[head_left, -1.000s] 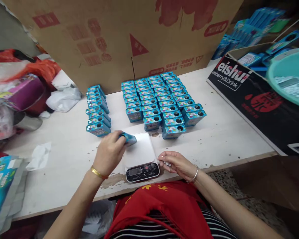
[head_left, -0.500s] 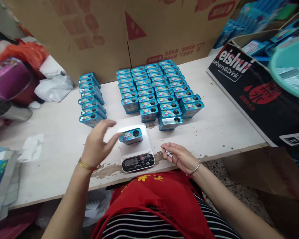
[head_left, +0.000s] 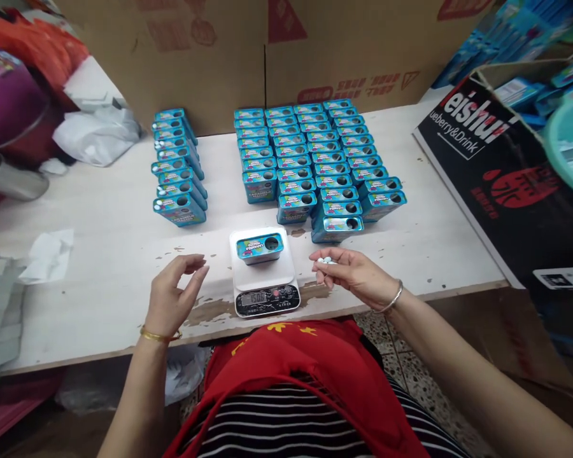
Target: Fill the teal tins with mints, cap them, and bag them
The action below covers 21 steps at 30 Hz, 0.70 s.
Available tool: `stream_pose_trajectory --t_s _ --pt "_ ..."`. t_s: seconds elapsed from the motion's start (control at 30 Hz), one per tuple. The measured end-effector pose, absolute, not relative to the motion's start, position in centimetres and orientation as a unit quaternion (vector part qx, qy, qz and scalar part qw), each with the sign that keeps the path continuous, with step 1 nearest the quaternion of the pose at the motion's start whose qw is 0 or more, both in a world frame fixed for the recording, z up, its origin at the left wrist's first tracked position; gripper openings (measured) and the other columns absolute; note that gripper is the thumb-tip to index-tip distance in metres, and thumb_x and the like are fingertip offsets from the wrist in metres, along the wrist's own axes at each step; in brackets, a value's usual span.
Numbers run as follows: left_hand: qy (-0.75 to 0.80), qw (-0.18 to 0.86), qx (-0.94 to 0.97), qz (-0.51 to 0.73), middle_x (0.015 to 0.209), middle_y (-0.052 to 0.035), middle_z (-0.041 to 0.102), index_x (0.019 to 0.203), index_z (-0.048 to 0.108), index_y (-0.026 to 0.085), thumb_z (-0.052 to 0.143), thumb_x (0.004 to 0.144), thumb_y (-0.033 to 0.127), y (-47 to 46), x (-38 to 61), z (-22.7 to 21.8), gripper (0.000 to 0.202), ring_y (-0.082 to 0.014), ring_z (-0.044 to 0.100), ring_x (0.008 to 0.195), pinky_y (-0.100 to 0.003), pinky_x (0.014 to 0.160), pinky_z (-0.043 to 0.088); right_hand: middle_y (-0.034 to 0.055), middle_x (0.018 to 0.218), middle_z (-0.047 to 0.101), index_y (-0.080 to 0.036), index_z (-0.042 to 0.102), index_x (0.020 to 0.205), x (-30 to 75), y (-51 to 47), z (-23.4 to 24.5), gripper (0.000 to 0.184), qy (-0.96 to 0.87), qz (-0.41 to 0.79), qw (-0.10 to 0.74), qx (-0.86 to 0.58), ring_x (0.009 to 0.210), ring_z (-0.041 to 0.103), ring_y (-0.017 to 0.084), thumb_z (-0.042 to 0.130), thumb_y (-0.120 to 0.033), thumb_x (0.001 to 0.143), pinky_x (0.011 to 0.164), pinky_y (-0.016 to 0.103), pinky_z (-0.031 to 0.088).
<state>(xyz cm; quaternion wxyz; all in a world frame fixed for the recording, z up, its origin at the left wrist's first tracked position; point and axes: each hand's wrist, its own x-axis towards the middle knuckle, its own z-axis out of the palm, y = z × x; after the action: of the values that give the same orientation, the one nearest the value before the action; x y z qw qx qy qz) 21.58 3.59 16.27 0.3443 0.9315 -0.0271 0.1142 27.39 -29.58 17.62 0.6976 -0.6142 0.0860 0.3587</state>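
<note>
Now tablets (head_left: 325,260) are pinched in the right hand (head_left: 351,277); the tin (head_left: 260,247) is set on the scale (head_left: 265,280) just left of it. The open, empty left hand (head_left: 174,296) is best held clear.

small blue rectangular metal tin (head_left: 260,247): flat, round lid hole up, on scale, lower centre | white digital kitchen scale (head_left: 264,273): display lit | small white tablets (head_left: 323,260): pinched in right hand (head_left: 351,277), just right of scale
</note>
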Motion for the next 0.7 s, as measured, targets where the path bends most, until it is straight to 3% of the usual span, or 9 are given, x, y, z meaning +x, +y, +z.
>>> stream_pose_trajectory --t_s 0.13,0.27,0.5,0.7 --pt "-0.065 0.352 0.924 0.135 0.094 -0.0042 0.066 0.104 0.060 0.018 0.056 0.091 0.031 2.3 22.2 17.0 0.019 -0.0146 0.062 0.082 -0.030 0.077 0.051 -0.0007 0.062 0.060 -0.016 0.062 0.095 29.4 -28.1 20.6 0.026 -0.024 0.321 0.643 -0.695 0.052 0.049 0.009 0.069 -0.034 0.079 0.051 0.024 0.037" --pt "-0.103 0.357 0.918 0.140 0.093 -0.0055 0.066 0.101 0.061 0.017 0.054 0.092 0.028 1.2 22.8 17.4 0.016 -0.0149 0.061 0.083 -0.030 0.076 0.051 -0.0029 0.056 0.055 -0.016 0.062 0.092 31.1 -25.2 23.1 0.010 -0.141 0.277 0.512 -0.801 0.051 0.048 0.010 0.057 -0.021 0.086 0.053 0.024 0.037" --pt "-0.093 0.351 0.921 0.139 0.092 -0.0056 0.068 0.098 0.062 0.018 0.053 0.091 0.031 1.5 22.3 16.6 0.017 -0.0165 0.063 0.082 -0.031 0.076 0.052 0.0082 0.089 0.063 -0.011 0.065 0.088 32.6 -21.1 24.0 0.018 -0.315 0.201 0.246 -0.894 0.083 0.054 0.016 0.051 -0.002 0.083 0.077 0.028 0.040" --pt "-0.080 0.356 0.920 0.140 0.092 -0.0048 0.067 0.096 0.062 0.019 0.053 0.091 0.028 2.3 21.4 15.5 0.014 -0.0157 0.063 0.082 -0.030 0.076 0.052 0.0111 0.099 0.060 -0.010 0.064 0.096 32.6 -20.2 23.9 0.022 -0.348 0.213 0.179 -0.895 0.087 0.052 0.017 0.051 -0.001 0.081 0.077 0.027 0.039"
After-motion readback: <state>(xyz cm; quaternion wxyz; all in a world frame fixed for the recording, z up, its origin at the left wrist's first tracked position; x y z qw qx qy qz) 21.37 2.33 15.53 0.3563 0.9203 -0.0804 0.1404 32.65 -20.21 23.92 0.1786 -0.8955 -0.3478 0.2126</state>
